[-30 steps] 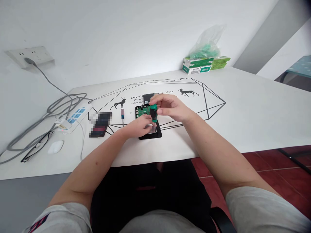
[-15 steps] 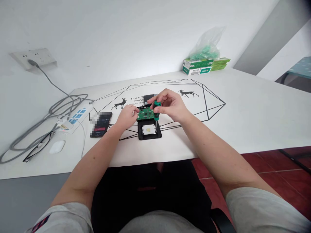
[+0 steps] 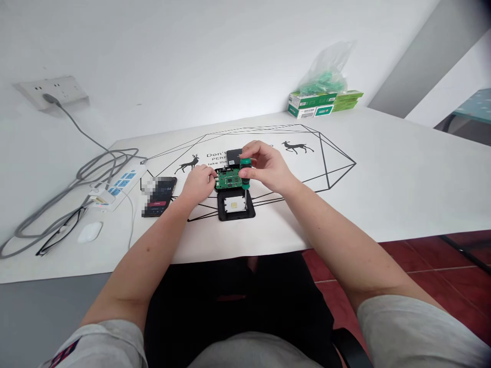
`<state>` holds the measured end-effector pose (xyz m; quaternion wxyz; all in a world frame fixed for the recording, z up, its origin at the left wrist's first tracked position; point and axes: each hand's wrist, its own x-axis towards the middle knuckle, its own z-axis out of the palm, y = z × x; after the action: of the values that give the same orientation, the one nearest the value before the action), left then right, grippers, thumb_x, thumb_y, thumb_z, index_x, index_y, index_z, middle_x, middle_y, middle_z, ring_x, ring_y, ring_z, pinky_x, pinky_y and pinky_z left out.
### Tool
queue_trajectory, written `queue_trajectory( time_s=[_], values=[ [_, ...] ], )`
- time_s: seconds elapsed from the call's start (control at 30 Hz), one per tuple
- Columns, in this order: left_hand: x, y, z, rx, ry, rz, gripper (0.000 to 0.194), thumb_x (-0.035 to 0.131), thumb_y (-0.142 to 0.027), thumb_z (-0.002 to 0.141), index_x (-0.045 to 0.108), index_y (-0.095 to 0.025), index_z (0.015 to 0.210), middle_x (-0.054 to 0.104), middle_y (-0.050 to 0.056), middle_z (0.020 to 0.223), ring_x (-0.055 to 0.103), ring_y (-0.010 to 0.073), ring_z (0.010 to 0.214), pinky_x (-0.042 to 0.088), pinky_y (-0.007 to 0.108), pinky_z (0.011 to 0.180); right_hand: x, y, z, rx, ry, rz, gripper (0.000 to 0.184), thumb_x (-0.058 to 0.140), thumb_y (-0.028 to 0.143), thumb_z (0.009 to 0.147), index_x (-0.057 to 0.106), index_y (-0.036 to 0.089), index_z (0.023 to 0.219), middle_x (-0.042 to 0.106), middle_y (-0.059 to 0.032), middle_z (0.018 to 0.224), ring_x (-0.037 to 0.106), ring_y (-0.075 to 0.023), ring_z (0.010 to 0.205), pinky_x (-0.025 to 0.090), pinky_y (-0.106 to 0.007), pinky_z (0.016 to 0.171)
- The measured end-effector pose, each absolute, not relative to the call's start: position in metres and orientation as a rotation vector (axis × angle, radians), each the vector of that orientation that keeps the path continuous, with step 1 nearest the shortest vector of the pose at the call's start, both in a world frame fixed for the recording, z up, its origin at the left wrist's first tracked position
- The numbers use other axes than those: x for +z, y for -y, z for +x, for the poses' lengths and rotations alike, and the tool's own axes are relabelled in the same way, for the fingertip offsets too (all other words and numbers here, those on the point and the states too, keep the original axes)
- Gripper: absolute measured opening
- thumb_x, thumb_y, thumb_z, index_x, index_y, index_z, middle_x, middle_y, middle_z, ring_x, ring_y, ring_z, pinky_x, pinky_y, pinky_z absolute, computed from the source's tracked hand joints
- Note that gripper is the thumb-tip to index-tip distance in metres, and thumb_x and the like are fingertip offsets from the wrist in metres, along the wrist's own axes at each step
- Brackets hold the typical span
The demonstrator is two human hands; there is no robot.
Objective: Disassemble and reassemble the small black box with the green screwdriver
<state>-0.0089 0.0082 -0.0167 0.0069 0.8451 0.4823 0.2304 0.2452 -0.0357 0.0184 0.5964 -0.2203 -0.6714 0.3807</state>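
A green circuit board (image 3: 228,179) lies on the white table (image 3: 383,174), just behind a black square housing (image 3: 235,206) with a pale pad in its middle. My right hand (image 3: 266,166) is closed round a green-handled screwdriver (image 3: 244,173), held upright at the board's right edge. My left hand (image 3: 198,182) rests at the board's left edge with its fingers curled against it. A second small black piece (image 3: 233,155) lies behind the board.
A phone (image 3: 158,195) lies left of my left hand. Further left are a power strip (image 3: 115,188), grey cables (image 3: 69,197), glasses (image 3: 57,236) and a white mouse (image 3: 89,231). Green boxes under a plastic bag (image 3: 324,100) stand at the back right.
Both hands moved back from the black housing to the green board. The left hand now covers the spot where a red-handled screwdriver lay.
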Motion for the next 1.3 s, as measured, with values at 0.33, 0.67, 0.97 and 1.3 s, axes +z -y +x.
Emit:
queue_trajectory(
  time_s=[0.33, 0.67, 0.97, 1.3],
  values=[
    [-0.025, -0.017, -0.017, 0.68, -1.896, 2.562, 0.013, 0.06, -0.019, 0.096, 0.072, -0.023, 0.093, 0.074, 0.016, 0.102, 0.065, 0.0389, 0.108, 0.053, 0.053, 0.093, 0.005, 0.043, 0.238, 0.435, 1.519, -0.645, 0.045, 0.096, 0.059, 0.076, 0.066, 0.028, 0.092, 0.08, -0.0052, 0.108, 0.076, -0.0234, 0.089, 0.06, -0.04, 0.073],
    [-0.023, -0.014, -0.017, 0.635, -1.946, 2.484, 0.024, 0.056, -0.011, 0.094, 0.073, -0.023, 0.107, 0.076, 0.018, 0.117, 0.064, 0.042, 0.12, 0.05, 0.059, 0.101, 0.01, 0.034, 0.244, 0.76, 1.618, -0.556, 0.032, 0.088, 0.056, 0.086, 0.082, 0.03, 0.104, 0.074, -0.0036, 0.103, 0.067, -0.0198, 0.091, 0.056, -0.035, 0.073],
    [-0.007, 0.022, 0.007, 0.689, -0.953, 2.768, 0.024, 0.048, -0.02, 0.104, 0.071, -0.021, 0.11, 0.076, 0.01, 0.108, 0.068, 0.0284, 0.107, 0.054, 0.044, 0.098, 0.012, 0.042, 0.242, 0.475, 1.641, -0.516, 0.03, 0.069, 0.058, 0.103, 0.081, 0.032, 0.108, 0.069, -0.0082, 0.117, 0.069, -0.0252, 0.106, 0.061, -0.05, 0.093],
    [0.007, 0.045, 0.016, 0.185, -0.798, 2.762, 0.04, 0.07, -0.039, 0.097, 0.072, -0.018, 0.13, 0.075, 0.01, 0.111, 0.071, 0.0309, 0.106, 0.057, 0.043, 0.095, 0.003, 0.046, 0.232, 0.591, 1.451, -0.505, 0.043, 0.096, 0.048, 0.081, 0.06, 0.028, 0.091, 0.079, -0.0037, 0.12, 0.075, -0.0175, 0.076, 0.063, -0.039, 0.068]
  ],
)
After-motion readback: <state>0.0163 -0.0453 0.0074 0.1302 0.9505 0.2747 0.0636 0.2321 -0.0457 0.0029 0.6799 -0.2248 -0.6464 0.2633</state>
